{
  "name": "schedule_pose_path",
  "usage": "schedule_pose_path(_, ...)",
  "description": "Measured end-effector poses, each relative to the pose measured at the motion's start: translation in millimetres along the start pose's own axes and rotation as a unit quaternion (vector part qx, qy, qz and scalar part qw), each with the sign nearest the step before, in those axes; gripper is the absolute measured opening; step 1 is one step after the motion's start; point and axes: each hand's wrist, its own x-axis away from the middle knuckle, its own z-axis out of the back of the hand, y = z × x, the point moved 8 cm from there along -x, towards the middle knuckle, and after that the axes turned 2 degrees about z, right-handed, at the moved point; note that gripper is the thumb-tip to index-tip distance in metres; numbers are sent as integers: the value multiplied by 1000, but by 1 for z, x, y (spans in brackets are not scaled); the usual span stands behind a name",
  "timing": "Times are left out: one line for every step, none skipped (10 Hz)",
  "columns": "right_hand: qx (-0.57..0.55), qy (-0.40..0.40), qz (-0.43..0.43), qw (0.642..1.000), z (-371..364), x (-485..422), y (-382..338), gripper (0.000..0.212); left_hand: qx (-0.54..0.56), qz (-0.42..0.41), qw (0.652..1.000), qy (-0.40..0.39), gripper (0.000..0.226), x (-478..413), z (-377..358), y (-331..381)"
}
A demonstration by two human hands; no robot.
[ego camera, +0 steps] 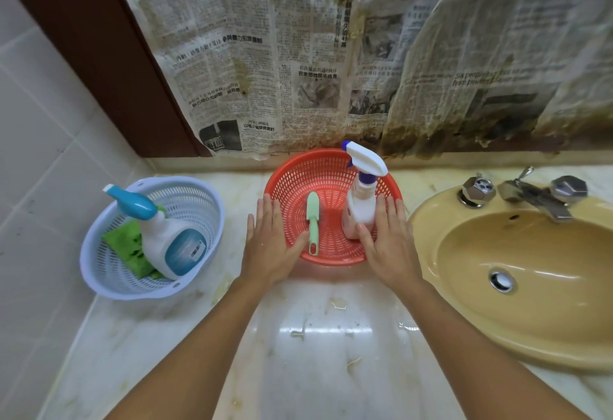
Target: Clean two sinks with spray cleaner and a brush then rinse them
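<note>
A red basket [298, 167] stands on the marble counter in the middle. Inside it lies a pale green brush [312, 220] and a white spray bottle [361, 194] with a purple collar stands upright. My left hand [270, 242] lies flat with straight fingers on the basket's left rim, its thumb near the brush handle. My right hand [388, 244] lies flat on the right rim, thumb touching the base of the spray bottle. A tan sink [464, 313] with a drain is at the right.
A pale blue basket [199, 200] at the left holds a white and blue spray bottle [166, 237] and a green sponge [124, 242]. A chrome tap [537, 199] stands behind the sink. Stained newspaper [298, 54] covers the wall. The counter has wet smears.
</note>
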Motion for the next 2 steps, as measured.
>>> schedule_pose_path(-40, 8, -3, 999, 10, 8, -2, 73, 34, 13, 999, -5, 92, 4, 9, 2)
schedule_pose_path(-139, 29, -1, 990, 21, 46, 3, 70, 116, -1, 993, 33, 78, 47, 14, 1)
